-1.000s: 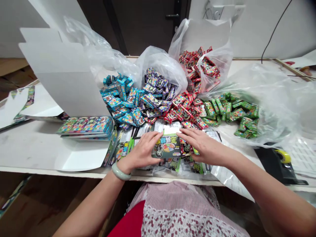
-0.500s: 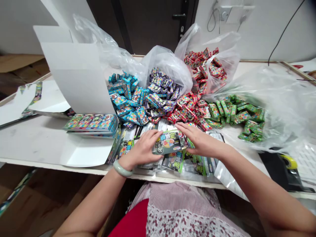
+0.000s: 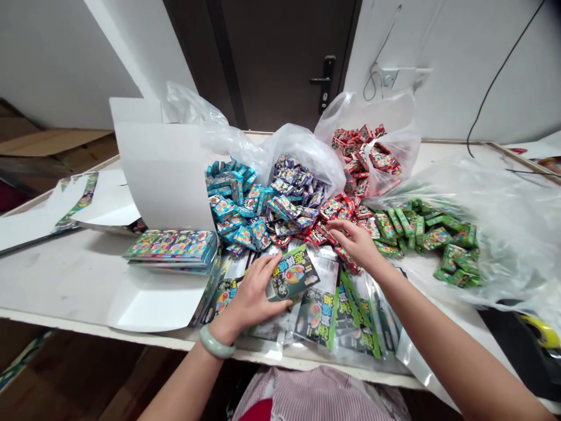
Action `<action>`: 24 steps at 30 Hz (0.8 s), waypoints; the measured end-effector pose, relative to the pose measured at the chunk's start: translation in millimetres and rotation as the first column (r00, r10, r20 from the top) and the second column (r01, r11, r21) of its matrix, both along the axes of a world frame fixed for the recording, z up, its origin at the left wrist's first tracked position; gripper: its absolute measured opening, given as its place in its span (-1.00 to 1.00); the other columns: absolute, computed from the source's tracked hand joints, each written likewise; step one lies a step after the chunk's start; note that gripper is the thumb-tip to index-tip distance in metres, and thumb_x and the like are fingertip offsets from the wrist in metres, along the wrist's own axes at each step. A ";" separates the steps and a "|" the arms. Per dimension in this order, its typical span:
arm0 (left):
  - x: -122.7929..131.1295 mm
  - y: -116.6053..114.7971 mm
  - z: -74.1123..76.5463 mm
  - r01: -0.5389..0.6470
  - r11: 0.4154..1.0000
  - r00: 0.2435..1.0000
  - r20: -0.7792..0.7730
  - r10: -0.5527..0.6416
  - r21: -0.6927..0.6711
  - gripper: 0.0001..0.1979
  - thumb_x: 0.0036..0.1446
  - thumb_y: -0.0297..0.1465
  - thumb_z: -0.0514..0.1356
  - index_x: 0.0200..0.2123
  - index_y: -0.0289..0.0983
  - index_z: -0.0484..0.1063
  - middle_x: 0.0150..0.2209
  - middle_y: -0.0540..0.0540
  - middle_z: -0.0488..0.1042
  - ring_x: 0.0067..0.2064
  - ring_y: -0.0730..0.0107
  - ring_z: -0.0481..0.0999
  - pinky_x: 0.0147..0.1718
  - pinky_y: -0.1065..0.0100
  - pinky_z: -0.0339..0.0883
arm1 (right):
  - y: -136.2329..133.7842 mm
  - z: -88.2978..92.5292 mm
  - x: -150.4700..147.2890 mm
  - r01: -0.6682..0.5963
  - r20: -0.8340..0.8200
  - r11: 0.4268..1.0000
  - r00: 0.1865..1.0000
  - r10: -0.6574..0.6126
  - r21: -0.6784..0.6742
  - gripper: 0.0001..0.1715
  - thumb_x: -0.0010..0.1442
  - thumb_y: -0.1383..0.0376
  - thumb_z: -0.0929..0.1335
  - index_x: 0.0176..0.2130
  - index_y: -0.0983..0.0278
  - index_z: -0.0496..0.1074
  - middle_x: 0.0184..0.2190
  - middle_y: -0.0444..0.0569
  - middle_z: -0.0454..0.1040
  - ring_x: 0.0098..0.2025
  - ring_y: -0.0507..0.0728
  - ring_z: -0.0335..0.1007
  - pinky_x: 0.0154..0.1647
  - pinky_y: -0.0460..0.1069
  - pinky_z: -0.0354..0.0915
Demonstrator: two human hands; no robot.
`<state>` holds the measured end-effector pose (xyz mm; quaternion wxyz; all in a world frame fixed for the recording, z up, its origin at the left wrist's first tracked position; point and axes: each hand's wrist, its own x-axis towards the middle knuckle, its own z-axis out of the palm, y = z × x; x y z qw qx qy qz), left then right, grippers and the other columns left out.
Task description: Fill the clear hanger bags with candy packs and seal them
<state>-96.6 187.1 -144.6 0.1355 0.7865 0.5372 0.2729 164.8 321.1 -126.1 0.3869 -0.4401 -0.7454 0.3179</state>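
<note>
A: That green-and-black card (image 3: 294, 273) sits at a tilt, just below the centre of the frame. Is it secure?

B: Not really. The left hand (image 3: 252, 298) lies against its lower left edge, fingers spread and pressing, with no clear pinch. A small knock could slide it across the foil-backed packets (image 3: 315, 318) below, which look slippery.

A: And the right hand (image 3: 355, 242)?

B: Its fingers are loosely spread, the tips at the edge of the red packets (image 3: 337, 216). One careless drag there could send that loose heap spilling down over the foil-backed packets.

A: Count things for me.

B: Two hands, one card, and one jade bangle (image 3: 217, 342) on the left wrist. Then four loose heaps across the middle — blue packets (image 3: 228, 202), purple packets (image 3: 293, 193), the red ones, and green packets (image 3: 421, 228) — plus one stack of printed boxes (image 3: 170, 251) left of centre. The packets in each heap are too many to count.
</note>
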 end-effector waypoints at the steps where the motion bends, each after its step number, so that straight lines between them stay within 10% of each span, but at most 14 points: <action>1: -2.0 -0.6 0.5 -0.017 1.000 1.000 0.005 0.017 0.007 -0.07 -0.07 -0.29 0.38 0.31 -0.14 -0.05 0.19 -0.25 0.17 0.20 -0.05 0.21 0.16 -0.09 0.20 | 13.3 1.5 -4.6 0.019 -0.001 1.000 1.000 -0.019 0.002 -0.73 0.19 0.19 0.32 -0.16 0.26 0.51 -0.14 0.06 0.56 -0.07 0.21 0.45 0.06 0.17 0.28; 6: -18.0 -3.3 -4.7 -0.107 0.993 0.994 -0.008 0.108 0.057 -0.16 0.00 -0.27 0.33 0.29 -0.13 -0.01 0.14 -0.23 0.21 0.17 -0.08 0.26 0.13 -0.12 0.22 | 28.1 -2.6 -15.3 0.028 -0.006 1.000 1.000 -0.028 -0.011 -0.72 0.19 0.22 0.30 -0.18 0.27 0.53 -0.18 0.03 0.58 -0.12 0.16 0.48 -0.01 0.10 0.32; 19: -3.7 13.7 19.1 0.099 0.994 0.993 0.060 -0.102 0.043 -0.08 -0.02 -0.21 0.36 0.32 -0.16 -0.05 0.22 -0.26 0.16 0.24 -0.06 0.18 0.22 -0.14 0.09 | -64.1 1.4 29.2 -0.019 -0.362 0.945 0.926 -0.106 -0.326 -0.68 0.12 0.07 0.40 -0.24 0.23 0.53 -0.29 -0.02 0.59 -0.23 0.14 0.52 -0.10 0.10 0.41; 24: -1.7 16.0 42.1 0.179 0.965 0.856 0.513 -0.056 -0.193 -0.03 -0.04 0.21 0.11 0.32 -0.16 -0.07 0.23 -0.25 0.20 0.21 -0.09 0.26 0.17 -0.09 0.18 | -93.6 -4.7 31.7 -0.068 -0.336 0.919 0.939 -0.072 -0.388 -0.68 0.16 0.04 0.37 -0.23 0.21 0.54 -0.27 -0.02 0.58 -0.20 0.16 0.52 -0.09 0.08 0.42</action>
